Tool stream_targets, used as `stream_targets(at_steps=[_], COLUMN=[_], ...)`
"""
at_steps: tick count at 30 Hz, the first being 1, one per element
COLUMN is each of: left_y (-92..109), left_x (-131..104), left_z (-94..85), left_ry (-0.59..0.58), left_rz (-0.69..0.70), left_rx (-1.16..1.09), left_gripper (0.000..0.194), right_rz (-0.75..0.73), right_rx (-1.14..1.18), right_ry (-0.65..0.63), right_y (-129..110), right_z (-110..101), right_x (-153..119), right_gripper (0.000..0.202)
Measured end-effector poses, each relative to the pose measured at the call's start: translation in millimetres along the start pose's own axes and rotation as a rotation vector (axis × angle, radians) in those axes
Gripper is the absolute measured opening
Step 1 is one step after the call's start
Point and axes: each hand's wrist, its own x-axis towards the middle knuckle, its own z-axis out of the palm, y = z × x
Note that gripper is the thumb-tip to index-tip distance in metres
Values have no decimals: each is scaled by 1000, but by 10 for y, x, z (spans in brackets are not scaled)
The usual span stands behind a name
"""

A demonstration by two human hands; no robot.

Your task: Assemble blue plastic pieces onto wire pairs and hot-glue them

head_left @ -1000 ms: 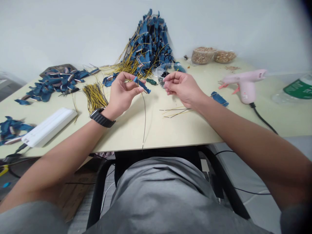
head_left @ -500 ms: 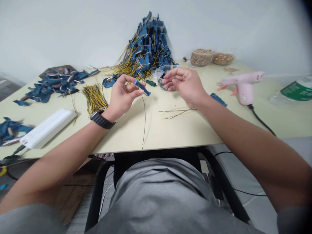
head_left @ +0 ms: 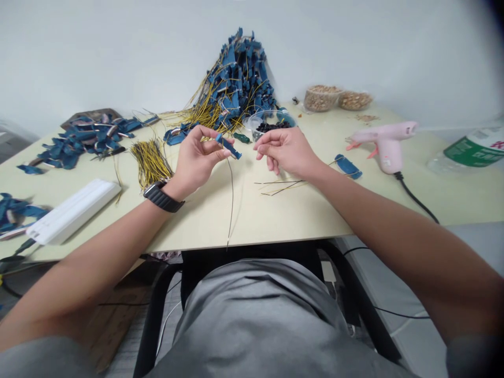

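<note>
Between thumb and fingers, my left hand [head_left: 199, 157] pinches a small blue plastic part [head_left: 229, 146]. A thin dark wire [head_left: 232, 205] hangs from that part down past the table's front edge. My right hand [head_left: 286, 151] is to the right of the part, not touching it, with thumb and index finger pressed together; anything between them is too small to make out. Behind my right hand is a clear round bowl [head_left: 252, 124] of small black pieces [head_left: 271, 126]. Loose black and yellow wires [head_left: 281, 187] lie in front of my right hand.
A tall pile of blue parts [head_left: 240, 79] stands at the back. Yellow wires [head_left: 149, 160], more blue parts [head_left: 79, 139] and a white power strip [head_left: 74, 210] lie left. Rightward are a blue piece [head_left: 348, 166], a pink glue gun [head_left: 388, 144] and a bottle [head_left: 470, 150].
My right hand has moved from over the bowl toward the blue part, uncovering the black pieces. Its thumb and index finger have come together. My left hand still holds the part.
</note>
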Motion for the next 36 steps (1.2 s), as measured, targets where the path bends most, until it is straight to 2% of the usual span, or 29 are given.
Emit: stream_targets(at_steps=[3,5,8,11,16,22,28,36], left_y=[61,116,180,218,304,441,525,602], left_x=[-27,-42,-53,-62,-84,-109,-142,-145], left_z=[34,59,87,106,126,162,198,203], left_ry=[19,25,16,28,39,82,104,121], left_rz=[-23,-38,-51,-59,-98,-132,-163,-190], left_rx=[-6,-12,-34,-44,-34,-20,7,25], left_gripper=[71,72,72,72,66,67,70,83], right_rz=[32,39,-46,-147,-240,-347,-392,-394], right_rx=[-121,-237,-406,-494,-503,-476,-399,-430], right_ry=[4,11,95,160,91,-46,-81,-122], right_y=[-22,22,146,217,117,11,-10,-47], right_z=[-9,-31,-68,-80,-11,54,146,213], right_x=[-18,-1,57,100,55,-48,-151,-256], right_gripper=[39,59,78,72,42,40,38,36])
